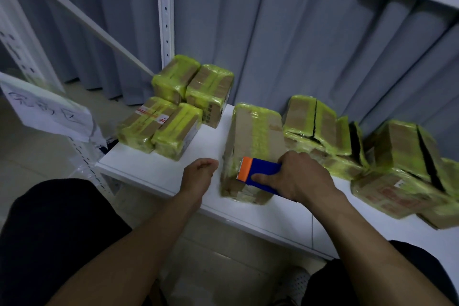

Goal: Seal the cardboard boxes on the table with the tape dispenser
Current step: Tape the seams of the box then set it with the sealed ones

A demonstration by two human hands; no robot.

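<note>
Taping step in hand: right hand [295, 177] fingers clamped on tape dispenser [260, 171], pressed to near face of middle box [253, 136] on the surface [161, 169]. Left hand [198, 172] just beside box; its fingers tuck under, cannot tell their state. Next, likely: draw tape along the seam, steadying box.

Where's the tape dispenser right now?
Centre of the head view: the right hand grips the tape dispenser against the near side of the middle box on the white table.

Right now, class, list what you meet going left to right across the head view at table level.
Paper sign → cluster of four taped boxes → box being sealed → right hand gripping the tape dispenser → pile of boxes. The left hand overlaps the cluster, so it is omitted.
</note>
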